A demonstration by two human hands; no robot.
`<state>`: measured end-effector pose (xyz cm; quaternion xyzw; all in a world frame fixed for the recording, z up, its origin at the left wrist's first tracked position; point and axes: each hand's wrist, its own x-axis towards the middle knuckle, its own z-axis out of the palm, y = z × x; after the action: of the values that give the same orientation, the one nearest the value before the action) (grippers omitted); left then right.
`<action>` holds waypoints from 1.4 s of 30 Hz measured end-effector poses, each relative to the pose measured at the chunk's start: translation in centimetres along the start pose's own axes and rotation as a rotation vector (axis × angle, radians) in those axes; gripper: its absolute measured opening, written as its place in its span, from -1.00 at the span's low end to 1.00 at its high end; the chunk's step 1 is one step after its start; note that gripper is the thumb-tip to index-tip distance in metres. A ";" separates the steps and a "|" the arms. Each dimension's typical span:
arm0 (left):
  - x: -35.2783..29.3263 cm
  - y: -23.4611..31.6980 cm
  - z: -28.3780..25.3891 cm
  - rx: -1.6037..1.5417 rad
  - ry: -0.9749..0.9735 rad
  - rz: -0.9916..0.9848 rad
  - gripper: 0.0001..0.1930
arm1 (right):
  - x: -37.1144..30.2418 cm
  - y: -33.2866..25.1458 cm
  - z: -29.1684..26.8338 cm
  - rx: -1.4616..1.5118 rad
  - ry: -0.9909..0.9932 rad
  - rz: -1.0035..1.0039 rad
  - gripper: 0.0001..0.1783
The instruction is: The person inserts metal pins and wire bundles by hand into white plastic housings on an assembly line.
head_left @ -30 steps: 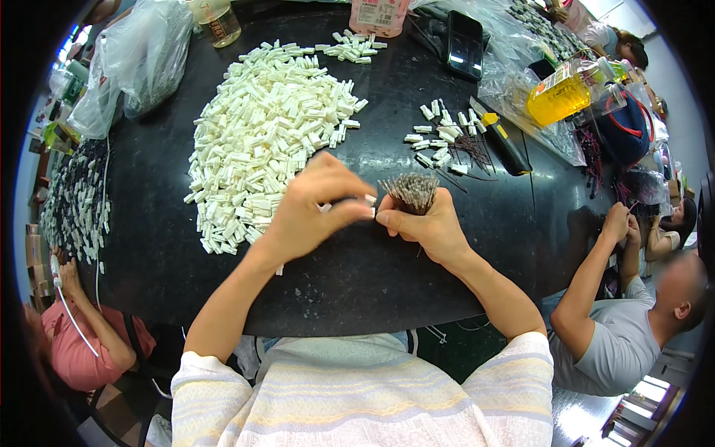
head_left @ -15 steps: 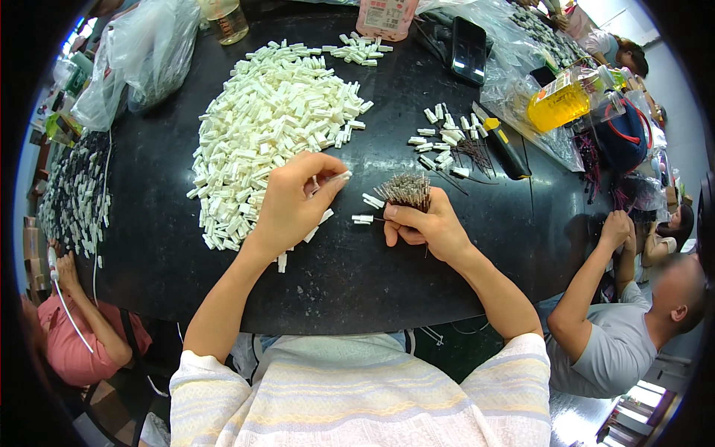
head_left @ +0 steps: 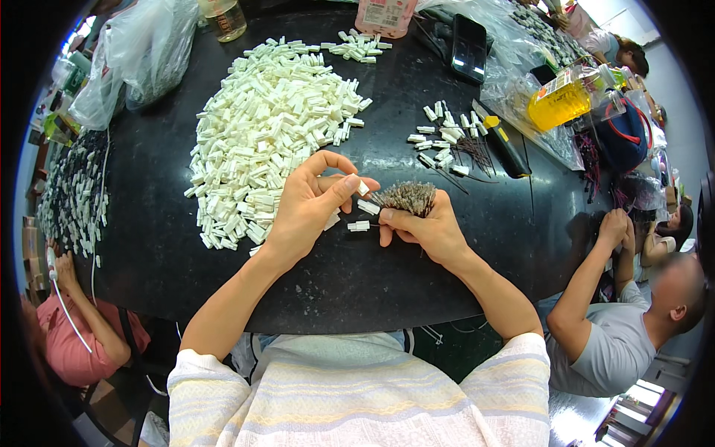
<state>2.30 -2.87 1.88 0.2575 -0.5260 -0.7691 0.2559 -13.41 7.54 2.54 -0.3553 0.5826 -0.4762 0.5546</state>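
My left hand [head_left: 311, 205] pinches a small white plastic connector housing [head_left: 363, 188] between thumb and fingers, close to the tips of a wire bundle. My right hand [head_left: 426, 226] is closed round that bundle of thin dark wires [head_left: 408, 198] with metal terminal ends fanned upward. Between the hands, a white housing [head_left: 366, 208] and another white housing [head_left: 358, 226] sit at the bundle's left side; the lower one appears joined to a wire. To the left of my left hand spreads a big heap of white housings [head_left: 261, 127] on the black table [head_left: 320, 298].
Beyond my right hand lie loose housings with dark wires [head_left: 447, 141] and a yellow-black utility knife [head_left: 503, 145]. Farther back are a phone [head_left: 468, 48], a pink bottle [head_left: 386, 16] and a bottle of yellow liquid [head_left: 560, 103]. Co-workers sit at both sides, one in grey [head_left: 607, 346].
My left hand has moved right, from the heap's edge to the wire bundle, carrying the white housing. My right hand has stayed nearly in place, with the bundle tilted slightly.
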 end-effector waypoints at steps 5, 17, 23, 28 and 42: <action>-0.2 -0.4 0.3 -0.012 -0.036 -0.005 -0.82 | 0.0 -0.1 0.1 0.022 0.016 -0.028 -0.95; -0.4 -0.9 1.0 0.119 -0.050 0.052 -0.87 | 0.0 0.4 -0.4 0.100 0.036 -0.006 -0.95; -0.4 -1.1 0.6 0.191 -0.061 0.033 -0.87 | 0.0 0.4 -0.1 0.053 0.065 -0.040 -0.94; 0.2 -0.1 -0.7 0.362 -0.078 0.062 -0.86 | 0.1 0.4 -0.1 0.069 0.060 -0.022 -0.96; -1.1 1.6 -1.7 1.226 -0.157 0.464 -0.83 | 0.1 0.2 -0.4 0.042 0.050 0.006 -0.96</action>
<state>4.42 -3.78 2.99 0.1798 -0.9276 -0.2717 0.1827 -13.78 7.55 2.32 -0.3299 0.5871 -0.4954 0.5487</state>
